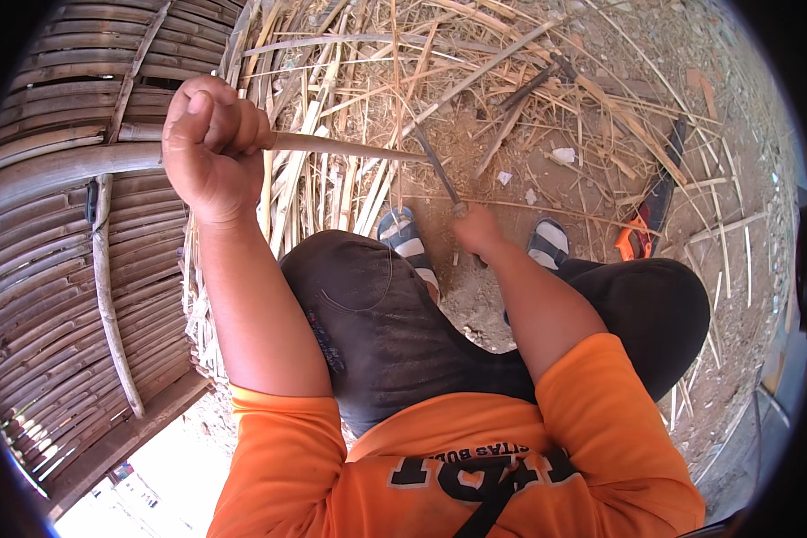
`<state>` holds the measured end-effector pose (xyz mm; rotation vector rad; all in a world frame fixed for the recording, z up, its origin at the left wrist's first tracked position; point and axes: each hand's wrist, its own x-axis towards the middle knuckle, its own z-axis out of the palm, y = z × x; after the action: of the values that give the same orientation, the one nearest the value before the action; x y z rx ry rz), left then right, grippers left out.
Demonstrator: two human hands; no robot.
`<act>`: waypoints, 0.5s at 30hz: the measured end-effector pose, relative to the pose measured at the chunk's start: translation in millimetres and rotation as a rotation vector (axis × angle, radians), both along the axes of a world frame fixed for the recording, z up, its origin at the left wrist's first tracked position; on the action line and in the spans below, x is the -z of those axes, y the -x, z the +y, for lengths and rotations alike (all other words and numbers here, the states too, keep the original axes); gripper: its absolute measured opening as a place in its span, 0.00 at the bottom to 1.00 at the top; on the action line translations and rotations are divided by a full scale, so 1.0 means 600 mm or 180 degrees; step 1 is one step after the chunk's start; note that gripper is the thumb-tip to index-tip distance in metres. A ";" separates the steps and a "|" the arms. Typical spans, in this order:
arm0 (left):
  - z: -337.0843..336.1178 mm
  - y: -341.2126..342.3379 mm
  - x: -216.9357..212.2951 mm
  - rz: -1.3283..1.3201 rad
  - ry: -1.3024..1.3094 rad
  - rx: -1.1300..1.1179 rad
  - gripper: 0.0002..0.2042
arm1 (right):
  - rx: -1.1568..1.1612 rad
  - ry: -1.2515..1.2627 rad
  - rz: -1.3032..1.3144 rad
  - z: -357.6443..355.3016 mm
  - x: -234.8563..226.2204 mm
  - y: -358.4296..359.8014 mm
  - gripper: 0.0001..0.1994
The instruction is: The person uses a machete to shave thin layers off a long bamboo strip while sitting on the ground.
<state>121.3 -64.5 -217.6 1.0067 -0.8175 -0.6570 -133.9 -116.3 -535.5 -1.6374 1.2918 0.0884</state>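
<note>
Raised at the left, my left hand is closed in a fist around one end of a long, pale bamboo strip. The strip runs to the right and narrows toward its far end. My right hand, low between my feet, grips the handle of a knife with a long dark blade. The blade slants up and to the left, its upper part meeting or crossing the strip's far end; whether it cuts into it I cannot tell.
A slatted bamboo wall stands at the left. Split bamboo strips lie heaped beyond my knees. On the ground at the right is a handsaw with an orange handle. My sandalled feet rest on the dirt.
</note>
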 end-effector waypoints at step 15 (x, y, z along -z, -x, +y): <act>0.341 -0.116 -0.211 -0.1571 0.1365 -0.1279 0.17 | 0.0716 -0.0176 -0.1118 -0.121 -0.334 0.013 0.13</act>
<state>191.0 139.9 -91.1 0.9063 -1.0874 0.1241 -141.6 -189.0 -335.1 -1.3769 1.1787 -0.2860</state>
